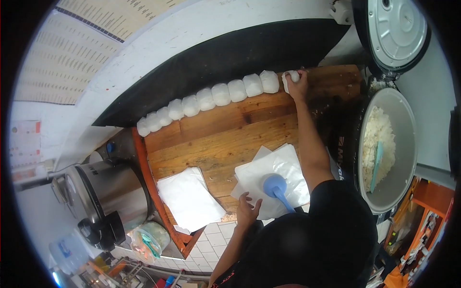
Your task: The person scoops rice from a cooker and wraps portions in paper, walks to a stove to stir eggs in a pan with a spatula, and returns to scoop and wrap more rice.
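Observation:
At the far edge of the wooden table [216, 144], my right hand [298, 85] is closed around a white wrapped rice packet [287, 82]. It stands at the right end of a row of several similar white packets [222, 94], with a small gap between. My left hand [248, 210] hovers by the near edge, fingers apart and holding nothing. Close to it, a blue round-headed scoop [274, 184] lies on a pile of thin white wrapping sheets [252, 173].
A stack of white paper [189, 198] lies on the table's left. On the right stands an open rice cooker [410, 144] of cooked rice [374, 139] with a light-green paddle [377, 165]. A closed steel cooker [115, 189] and a clear tub [156, 240] stand at left.

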Available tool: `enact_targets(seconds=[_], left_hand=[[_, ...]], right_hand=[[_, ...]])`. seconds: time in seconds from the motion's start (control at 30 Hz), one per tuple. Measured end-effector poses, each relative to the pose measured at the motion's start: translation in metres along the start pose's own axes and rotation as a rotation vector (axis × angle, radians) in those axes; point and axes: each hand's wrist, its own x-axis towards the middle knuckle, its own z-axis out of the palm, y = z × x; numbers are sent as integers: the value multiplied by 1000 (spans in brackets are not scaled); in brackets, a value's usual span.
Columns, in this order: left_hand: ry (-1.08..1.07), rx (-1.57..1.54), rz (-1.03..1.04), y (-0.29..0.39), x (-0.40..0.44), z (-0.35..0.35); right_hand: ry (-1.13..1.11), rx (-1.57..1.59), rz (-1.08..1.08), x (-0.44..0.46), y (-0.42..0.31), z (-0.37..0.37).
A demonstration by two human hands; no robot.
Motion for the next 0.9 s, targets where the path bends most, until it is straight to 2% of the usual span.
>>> enact_targets(seconds=[0.07,0.17,0.27,0.37,0.47,0.57,0.67,0.77,0.87,0.9], left_hand=[[24,-26,-3,5,0,1],[45,-45,6,9,7,2],[52,-53,2,10,9,5],[43,-37,5,4,4,10],[28,-32,-10,1,-2,12],[1,-32,-36,2,-6,14],[0,-40,-62,5,-9,17],[-26,17,-92,2,-10,27],[-145,105,-139,9,-20,44],[-194,133,-154,14,-21,50]], right_hand=[[-60,28,105,-8,-5,-7],[59,25,94,3,14,3],[-24,-67,233,19,20,11],[-254,-161,189,24,18,15],[-339,-410,153,31,40,32],[-74,-762,32,2,15,27],[-4,-327,73,1,15,16],[-107,-258,87,-1,23,10],[290,-387,-80,-30,20,11],[209,-172,31,-48,-2,-1]])
